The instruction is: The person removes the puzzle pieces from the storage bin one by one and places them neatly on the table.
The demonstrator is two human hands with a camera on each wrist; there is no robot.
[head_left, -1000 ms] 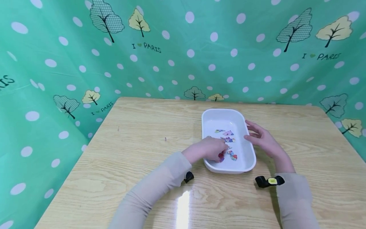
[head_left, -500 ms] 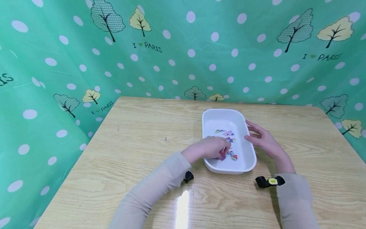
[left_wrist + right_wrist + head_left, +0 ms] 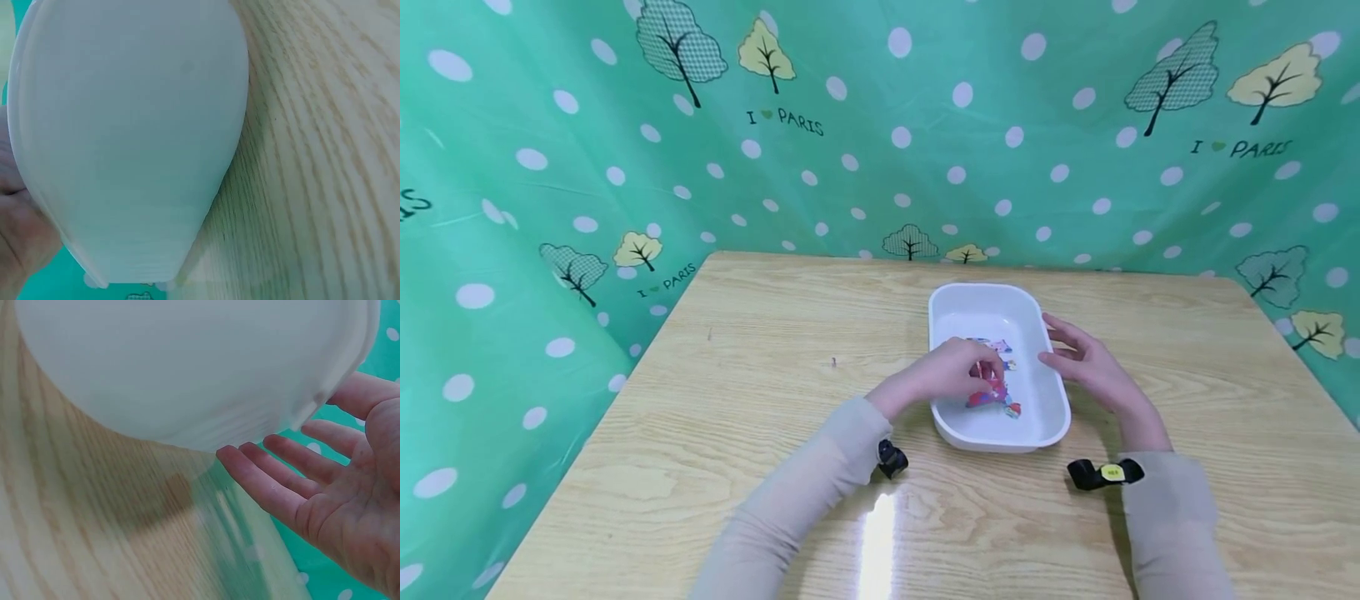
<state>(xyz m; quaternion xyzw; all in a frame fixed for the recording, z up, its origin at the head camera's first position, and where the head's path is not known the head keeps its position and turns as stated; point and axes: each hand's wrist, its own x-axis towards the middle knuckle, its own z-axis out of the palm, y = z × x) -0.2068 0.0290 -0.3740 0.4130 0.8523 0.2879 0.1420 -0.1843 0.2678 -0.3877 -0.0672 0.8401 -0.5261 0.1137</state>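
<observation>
A white rectangular plastic tub stands on the wooden table, with several small flat colourful cut-out pieces inside. My left hand reaches over the tub's left rim with curled fingers. Its fingertips pinch a red and purple flat piece over the tub floor; exactly what it depicts is too small to tell. Beside it lies a multicoloured piece, and farther back a pinkish one, partly hidden by the hand. My right hand steadies the tub's right side, thumb at the rim. In the right wrist view its straight fingers touch the outer wall.
The table spreads out on both sides of the tub. A tiny dark speck lies left of it. Behind hangs a green dotted curtain with printed trees. Black straps circle both wrists.
My left hand has drawn up and slightly back, fingers curling inward, and the red and purple piece now shows at its fingertips. The right hand and tub stay put.
</observation>
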